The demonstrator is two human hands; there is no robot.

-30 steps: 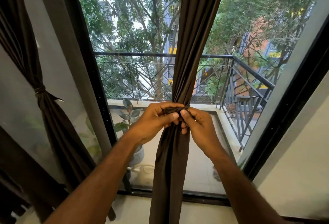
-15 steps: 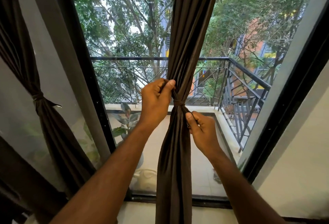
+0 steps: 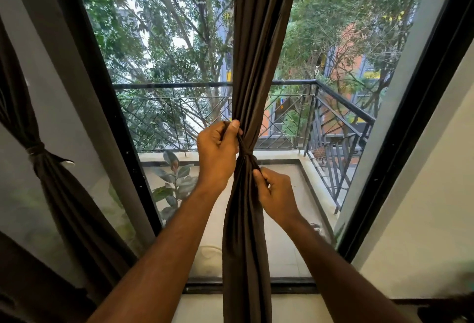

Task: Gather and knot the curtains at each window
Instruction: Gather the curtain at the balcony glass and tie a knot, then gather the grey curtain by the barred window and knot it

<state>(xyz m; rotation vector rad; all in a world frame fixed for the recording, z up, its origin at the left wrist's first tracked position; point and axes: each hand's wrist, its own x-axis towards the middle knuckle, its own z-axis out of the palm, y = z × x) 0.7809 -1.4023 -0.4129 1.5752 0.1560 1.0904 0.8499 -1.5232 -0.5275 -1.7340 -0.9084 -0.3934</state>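
Brown curtain [image 3: 259,66] hanging at centre of window [image 3: 174,40], gathered into one bundle and cinched by knot [image 3: 246,154] at mid-height. Left hand [image 3: 218,153] above and left of knot, fingers curled, thumb pressed on top, gripping a strip of fabric drawn up from the knot. Right hand [image 3: 277,192] just below and right of knot, fingers curled, thumb and forefinger pinching a fold (remaining fingers hidden behind the cloth). Lower curtain length falling straight past the sill. Second curtain [image 3: 51,181] at far left, already tied at its waist. Beyond the glass: balcony railing [image 3: 333,107], potted plant [image 3: 174,181], trees.
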